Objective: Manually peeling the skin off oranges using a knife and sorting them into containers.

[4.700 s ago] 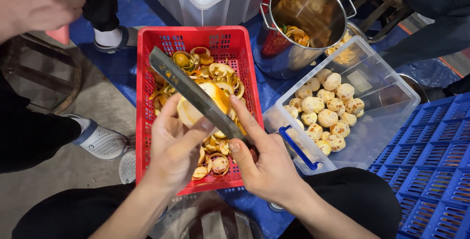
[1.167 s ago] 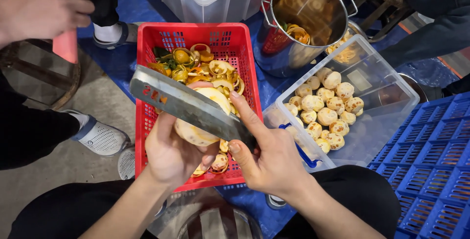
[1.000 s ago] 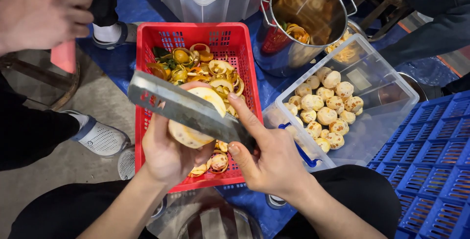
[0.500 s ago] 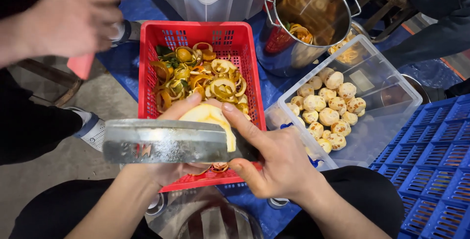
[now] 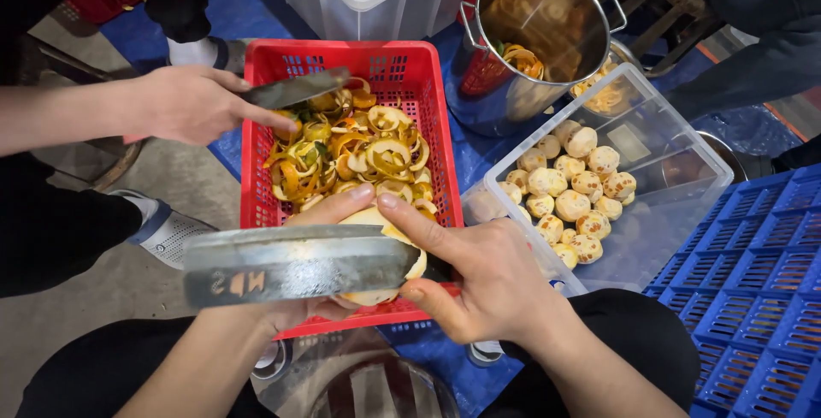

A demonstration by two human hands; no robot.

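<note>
While the cleaver lies flat across the view, both hands are closed in on one pale fruit over the red basket.

Right hand: the right hand (image 5: 479, 277) is wrapped round the cleaver's handle, forefinger stretched out along the top of the fruit, the other fingers curled shut on the grip.

Left hand: the left hand (image 5: 329, 213) cups the fruit from beneath, fingertips showing above the blade; most of the palm is hidden under the steel.

Fruit: the peeled fruit (image 5: 385, 251), pale yellow and round, sits between the two hands, right against the blade, above the basket's near edge.

Cleaver: the cleaver (image 5: 295, 264) is broad and grey, held level, blade pointing to the left, its edge pressed against the fruit.

Basket: the red basket (image 5: 256, 170) stands on a blue sheet on the floor, holding the peels (image 5: 355, 153), a curled orange and yellow heap.

Other person: a second person's hand (image 5: 192, 101) reaches in from the left, fingers closed on a second knife (image 5: 295, 88) whose blade lies over the basket's far end.

Tub: the clear tub (image 5: 684, 170), just right of the basket, holds a cluster of peeled fruits (image 5: 573, 195).

Pot: the steel pot (image 5: 539, 16) stands behind the tub with a few peel scraps inside.

Crate: a blue crate (image 5: 761, 298) fills the right corner.
</note>
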